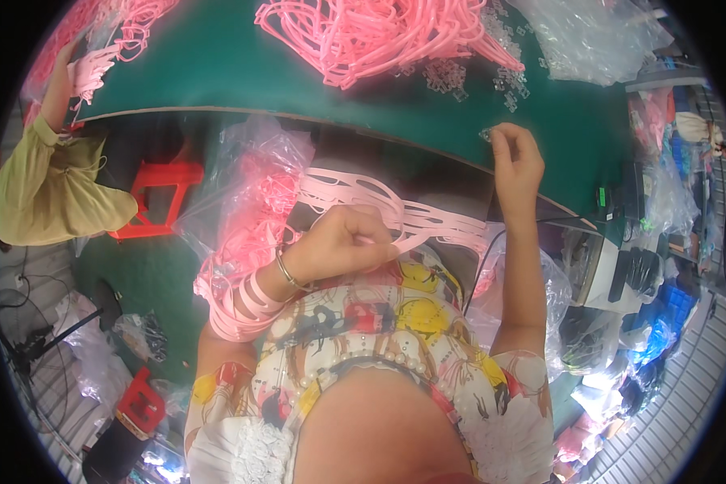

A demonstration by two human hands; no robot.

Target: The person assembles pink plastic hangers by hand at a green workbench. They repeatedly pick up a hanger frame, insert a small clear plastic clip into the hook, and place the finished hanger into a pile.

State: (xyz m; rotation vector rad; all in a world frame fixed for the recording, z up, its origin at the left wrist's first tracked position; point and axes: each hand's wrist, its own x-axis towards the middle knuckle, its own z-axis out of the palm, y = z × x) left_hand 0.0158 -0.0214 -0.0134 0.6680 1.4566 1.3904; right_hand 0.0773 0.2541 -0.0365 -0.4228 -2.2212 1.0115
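My left hand (343, 242) is closed in a pinch on a flat pale-pink strap (415, 240) in front of my body. More of these straps (355, 187) lie in loops across my lap, just beyond that hand. Several pink loops (246, 310) hang around my left forearm, below a bracelet. Over the near edge of the green table, my right hand (518, 161) pinches a small clear plastic buckle-like piece (486, 135) between thumb and finger. Similar clear pieces (446, 77) lie scattered by a large heap of glossy pink straps (387, 40) on the table.
A clear bag of pink straps (270, 181) leans at my left. Beyond it are a red stool (165, 189) and a co-worker in a yellow-green top (32, 181), with pink straps at their hand. Clear plastic sheeting (593, 36) lies on the green table (218, 81); bagged goods (657, 310) stand at right.
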